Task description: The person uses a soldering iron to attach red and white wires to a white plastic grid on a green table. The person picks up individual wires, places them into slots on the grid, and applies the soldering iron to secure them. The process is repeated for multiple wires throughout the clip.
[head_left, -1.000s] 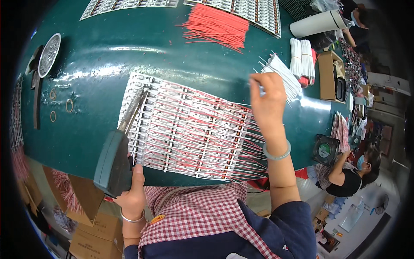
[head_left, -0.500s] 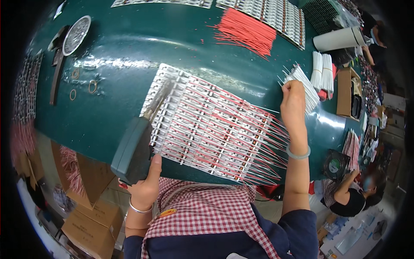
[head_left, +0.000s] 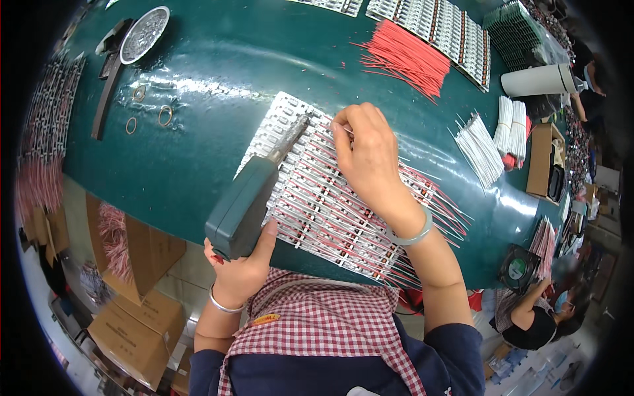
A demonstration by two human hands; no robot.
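Note:
My left hand (head_left: 243, 276) is wrapped round the grip of a dark green soldering gun (head_left: 241, 206). Its metal tip reaches over the upper part of a panel of small white circuit boards (head_left: 263, 140), lying on the green table. Rows of thin red and white wires (head_left: 317, 221) run across the panel and hang past its right edge. Beside the gun's tip, my right hand (head_left: 370, 148) is closed in a pinch above the panel's far edge. A thin wire seems to be in its fingertips, mostly hidden by the hand.
Loose white wires (head_left: 480, 153) lie to the right, near bundled white wires (head_left: 512, 132). Red wires (head_left: 408, 61) and another board panel (head_left: 441, 32) sit at the back. A round dish (head_left: 145, 34) stands far left. A co-worker (head_left: 535, 317) sits at right beside a small fan (head_left: 518, 267).
My right hand has moved left from the loose white wires to the panel's far edge, by the soldering gun's tip. The whole view has shifted slightly; my left hand keeps hold of the gun.

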